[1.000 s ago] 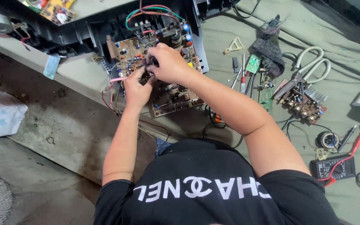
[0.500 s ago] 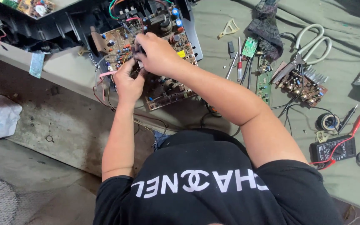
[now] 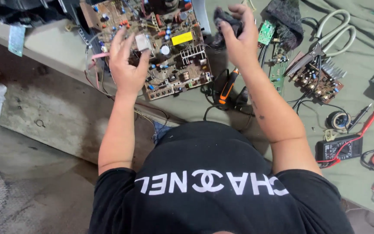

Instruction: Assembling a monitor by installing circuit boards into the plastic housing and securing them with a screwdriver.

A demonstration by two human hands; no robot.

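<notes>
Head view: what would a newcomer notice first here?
The large brown circuit board at top centre, with the left hand spread open over its left edge. To its right, the right hand grips a dark cloth. Further right lie scissors and a smaller circuit board.

Yellow rectangular label (image 3: 182, 38) on board; black multimeter's screen (image 3: 328, 149) lower right

The right hand (image 3: 239, 37) has been lifted off the circuit board (image 3: 156, 45) toward two o'clock, a dark cloth (image 3: 226, 19) gripped; the left hand (image 3: 126, 65) has been opened.
</notes>
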